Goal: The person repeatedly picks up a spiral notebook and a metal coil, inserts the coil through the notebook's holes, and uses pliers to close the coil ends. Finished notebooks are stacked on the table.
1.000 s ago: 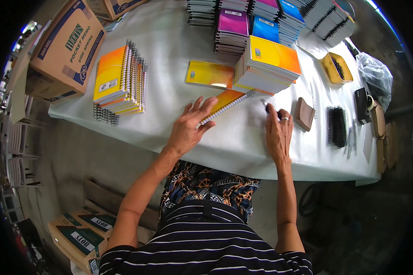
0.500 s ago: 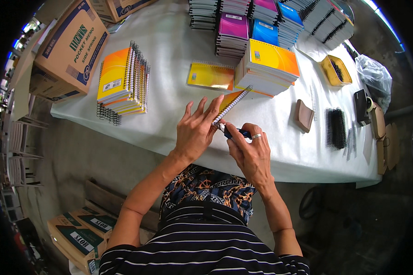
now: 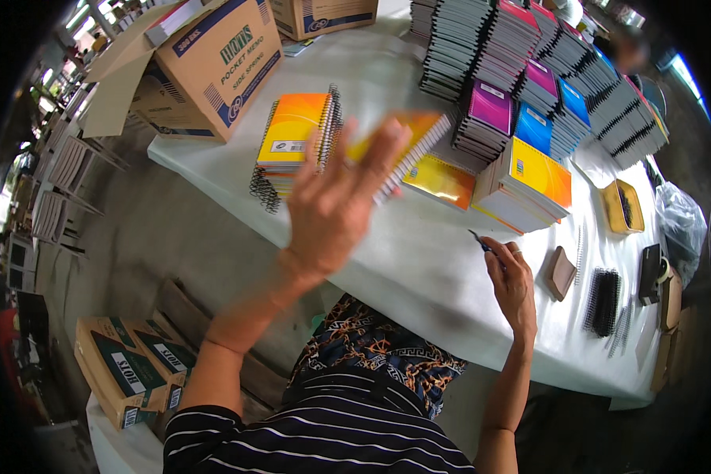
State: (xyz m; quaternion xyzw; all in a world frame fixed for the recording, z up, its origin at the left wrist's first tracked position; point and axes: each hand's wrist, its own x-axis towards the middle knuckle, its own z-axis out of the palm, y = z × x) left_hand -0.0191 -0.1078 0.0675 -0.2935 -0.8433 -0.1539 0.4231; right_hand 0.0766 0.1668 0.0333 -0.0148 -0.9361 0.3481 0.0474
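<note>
My left hand (image 3: 332, 205), smeared by motion, is raised over the table and closed on a yellow-orange spiral notebook (image 3: 428, 130). That notebook tilts up, its coil edge facing me. Just left of it stands a stack of spiral-bound yellow notebooks (image 3: 292, 134), their dark coils jutting at the sides. Low over the table's front, my right hand (image 3: 513, 284) is closed around small dark-blue-handled pliers (image 3: 480, 240), tips pointing away to the left. A single yellow notebook cover piece (image 3: 438, 180) lies flat behind, beside a thick pile of yellow notebooks with no coils showing (image 3: 529, 182).
Purple, blue and red notebook stacks (image 3: 486, 118) fill the back right. A yellow tub (image 3: 624, 207), a brown block (image 3: 561, 273), black coils (image 3: 603, 300) and a tape dispenser (image 3: 650, 274) lie at right. A large open carton (image 3: 213, 75) stands back left; more cartons (image 3: 126, 371) sit lower left.
My left hand has lifted the notebook away from the pliers and carried it left, towards the coiled stack. My right hand has drawn apart to the right with the pliers. The view has shifted left.
</note>
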